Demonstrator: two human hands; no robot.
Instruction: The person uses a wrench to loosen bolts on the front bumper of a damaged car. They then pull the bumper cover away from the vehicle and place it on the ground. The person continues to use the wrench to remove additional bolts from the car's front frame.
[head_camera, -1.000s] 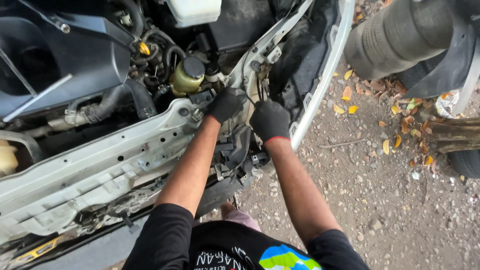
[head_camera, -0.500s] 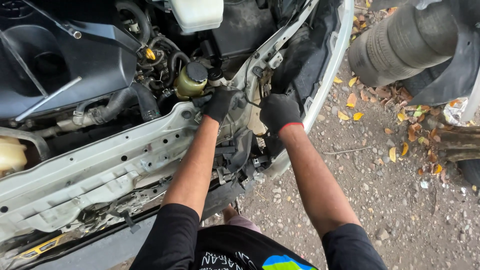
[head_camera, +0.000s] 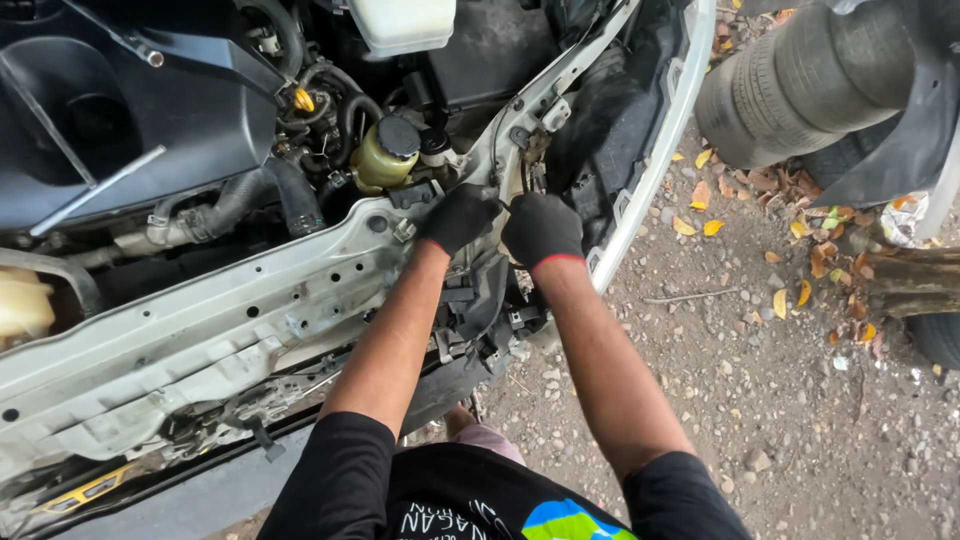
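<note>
Both my hands wear black gloves and work at the front corner of an open car engine bay. My left hand rests on the end of the grey metal front crossmember, fingers curled over its edge. My right hand sits just beside it, fingers closed around something small and hidden at the corner bracket. Below my hands hangs a black plastic part with connectors. What the fingers grip is covered by the gloves.
A yellowish fluid reservoir with a black cap stands just behind my left hand, among black hoses. A white tank is at the top. A loose tyre lies on leaf-strewn gravel to the right.
My hands stay at the same corner of the car; the right hand has shifted slightly closer to the left. The view has moved a little.
</note>
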